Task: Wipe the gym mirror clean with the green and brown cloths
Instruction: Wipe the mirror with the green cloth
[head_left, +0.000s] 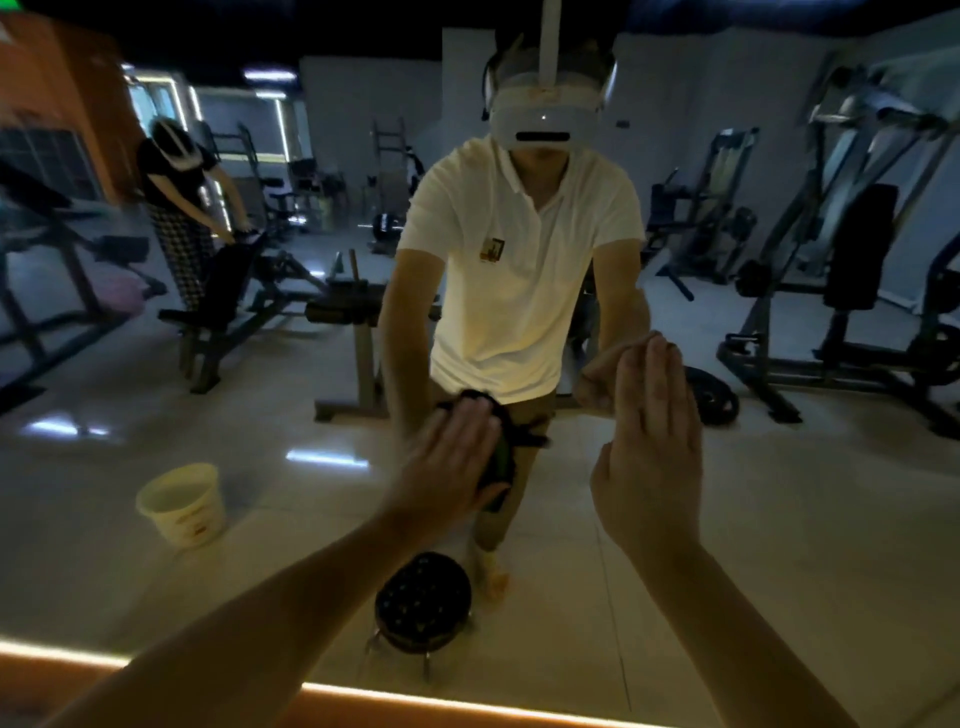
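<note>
Dim gym interior, seen almost wholly as a reflection in the wall mirror (779, 519), with a lit light strip (363, 696) running along its lower edge. Item one: green cloth (501, 457), dark and bunched, centre of the frame, flat against the glass under the left hand (452, 462); only its right margin shows past the palm. Left hand: fingers straight and close together, pressing the cloth to the glass, not curled round it. Right hand (649, 457): right of centre, raised, fingers straight and held together, bare, near the glass; contact cannot be told. Brown cloth: not made out anywhere. Handling, by judgement: cloth soft, light and limp, likely to ride up or slip out under a flat palm; best held by spreading the palm over its middle, or gathering an edge in the fingers. Mirror rigid, smooth and breakable; even pressure advised. Reflected sundries: pale bucket (182, 504) at lower left, round dark stool (423, 608) at bottom centre, weight machines (831, 270) at right, second person (182, 208) at upper left.
</note>
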